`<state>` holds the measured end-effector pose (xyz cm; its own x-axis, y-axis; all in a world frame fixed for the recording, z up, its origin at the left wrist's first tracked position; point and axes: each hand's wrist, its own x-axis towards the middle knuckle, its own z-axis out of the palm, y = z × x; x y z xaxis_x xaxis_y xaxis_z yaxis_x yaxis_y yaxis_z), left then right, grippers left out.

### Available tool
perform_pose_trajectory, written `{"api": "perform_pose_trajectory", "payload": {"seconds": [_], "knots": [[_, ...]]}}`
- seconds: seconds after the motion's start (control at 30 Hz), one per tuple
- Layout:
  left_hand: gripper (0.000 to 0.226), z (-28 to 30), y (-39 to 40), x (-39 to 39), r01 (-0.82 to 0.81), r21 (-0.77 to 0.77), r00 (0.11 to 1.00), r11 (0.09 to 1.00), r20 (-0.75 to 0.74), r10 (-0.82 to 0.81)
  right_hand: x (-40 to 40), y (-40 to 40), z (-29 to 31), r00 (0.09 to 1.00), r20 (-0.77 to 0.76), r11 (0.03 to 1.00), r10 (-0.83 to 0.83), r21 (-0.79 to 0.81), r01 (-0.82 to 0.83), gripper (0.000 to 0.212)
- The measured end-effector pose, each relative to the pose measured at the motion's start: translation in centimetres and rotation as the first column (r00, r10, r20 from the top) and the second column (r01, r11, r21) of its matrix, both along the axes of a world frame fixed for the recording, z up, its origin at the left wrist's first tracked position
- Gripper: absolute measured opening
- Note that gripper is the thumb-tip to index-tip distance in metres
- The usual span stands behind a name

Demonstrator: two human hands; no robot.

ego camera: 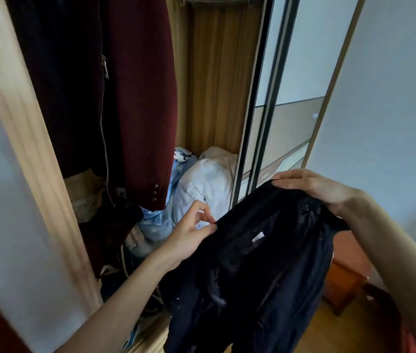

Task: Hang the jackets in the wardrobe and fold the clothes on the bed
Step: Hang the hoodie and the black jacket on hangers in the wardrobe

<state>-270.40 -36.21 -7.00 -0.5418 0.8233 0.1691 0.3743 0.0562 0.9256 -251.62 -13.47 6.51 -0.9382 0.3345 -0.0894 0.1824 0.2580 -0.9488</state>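
A dark navy jacket (260, 266) hangs between my two hands in front of the open wardrobe (209, 80). My left hand (189, 233) pinches its left upper edge with thumb and fingertips. My right hand (316, 187) grips the jacket's top right edge from above. A small white label shows on the jacket's inner side. Inside the wardrobe hang a maroon jacket (140, 98) with sleeve buttons and a black zipped jacket (69, 93) to its left. The bed is not in view.
A heap of pale blue and white clothes (199, 184) lies on the wardrobe floor, with darker items at lower left. A mirrored sliding door (285, 98) stands to the right. A wooden bedside cabinet (346, 271) sits low on the right.
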Motion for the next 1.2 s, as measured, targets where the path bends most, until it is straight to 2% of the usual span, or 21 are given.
{"api": "perform_pose_trajectory", "payload": {"seconds": [0.07,0.17,0.23,0.27,0.33,0.4,0.47,0.57,0.63,0.67,0.73,0.77,0.83,0.87,0.9,1.0,1.03,1.1,1.2], "knots": [[0.040,0.1,1.6,0.2,-0.045,0.023,0.957,0.999,-0.286,0.050,-0.5,0.7,0.5,0.999,-0.050,1.000,-0.017,-0.008,0.017,0.029],[0.038,0.5,3.1,1.2,-0.071,0.003,0.863,0.997,-0.501,0.063,-1.7,1.8,1.0,0.994,-0.109,0.998,-0.020,-0.069,0.012,0.024],[0.024,0.4,3.7,1.6,-0.049,-0.047,0.827,0.998,-0.562,0.014,-2.3,3.1,1.4,0.992,-0.127,0.994,-0.016,-0.113,0.001,0.022],[0.024,0.4,3.9,1.6,-0.041,-0.050,0.784,0.998,-0.621,0.001,-2.6,3.9,1.6,0.991,-0.132,0.992,-0.007,-0.125,-0.010,0.023],[0.039,0.5,4.2,1.2,-0.042,-0.079,0.695,0.996,-0.719,-0.028,-3.1,5.6,1.7,0.993,-0.120,0.992,0.021,-0.124,-0.036,0.025],[0.034,1.1,5.3,0.1,-0.088,-0.080,0.645,0.993,-0.764,-0.004,-3.6,7.2,1.9,0.994,-0.102,0.991,0.049,-0.117,-0.061,0.025],[0.028,2.0,6.2,-0.8,-0.157,-0.004,0.612,0.988,-0.785,0.094,-4.1,8.3,2.0,0.994,-0.086,0.991,0.067,-0.109,-0.077,0.025],[0.013,3.9,7.7,-1.9,-0.323,0.172,0.377,0.930,-0.878,0.294,-4.3,9.8,2.4,0.994,-0.070,0.990,0.080,-0.111,-0.087,0.022],[0.014,5.0,8.6,-1.9,-0.406,0.255,0.312,0.877,-0.864,0.396,-4.0,11.0,2.4,0.991,-0.043,0.992,0.128,0.000,-0.128,0.019],[0.018,5.6,9.1,-1.8,-0.421,0.272,0.333,0.865,-0.841,0.427,-3.9,11.8,2.2,0.982,-0.016,0.977,0.191,0.103,-0.188,0.027],[0.016,6.9,10.0,-1.3,-0.433,0.295,0.455,0.852,-0.744,0.489,-3.6,13.4,1.6,0.958,0.014,0.896,0.287,0.349,-0.274,0.049],[0.012,7.6,10.5,-1.0,-0.436,0.312,0.513,0.844,-0.684,0.518,-3.7,14.1,1.1,0.941,-0.010,0.835,0.339,0.463,-0.296,0.046],[0.010,8.9,11.6,0.0,-0.440,0.349,0.570,0.827,-0.603,0.558,-4.0,15.5,-0.2,0.904,-0.098,0.666,0.416,0.710,-0.230,0.013],[0.010,9.6,12.3,0.5,-0.448,0.355,0.583,0.821,-0.579,0.569,-4.2,16.4,-0.8,0.890,-0.132,0.555,0.437,0.818,-0.151,0.009],[0.011,10.1,13.0,0.9,-0.460,0.346,0.598,0.818,-0.560,0.574,-4.4,17.3,-1.3,0.881,-0.162,0.453,0.444,0.889,-0.065,0.017],[0.012,11.5,15.4,2.3,-0.456,0.298,0.658,0.839,-0.522,0.543,-5.4,19.1,-2.3,0.898,-0.259,0.200,0.356,0.960,0.198,0.029],[0.013,11.8,16.2,2.6,-0.440,0.299,0.682,0.847,-0.502,0.532,-5.7,19.2,-2.5,0.897,-0.312,0.155,0.311,0.949,0.276,0.026],[0.019,12.3,17.4,3.4,-0.420,0.304,0.722,0.855,-0.459,0.518,-6.1,18.9,-2.8,0.867,-0.447,0.152,0.223,0.894,0.422,0.018],[0.026,13.5,18.9,4.4,-0.453,0.289,0.714,0.843,-0.449,0.537,-6.5,18.1,-3.1,0.793,-0.600,0.098,0.108,0.800,0.592,0.024]]}}
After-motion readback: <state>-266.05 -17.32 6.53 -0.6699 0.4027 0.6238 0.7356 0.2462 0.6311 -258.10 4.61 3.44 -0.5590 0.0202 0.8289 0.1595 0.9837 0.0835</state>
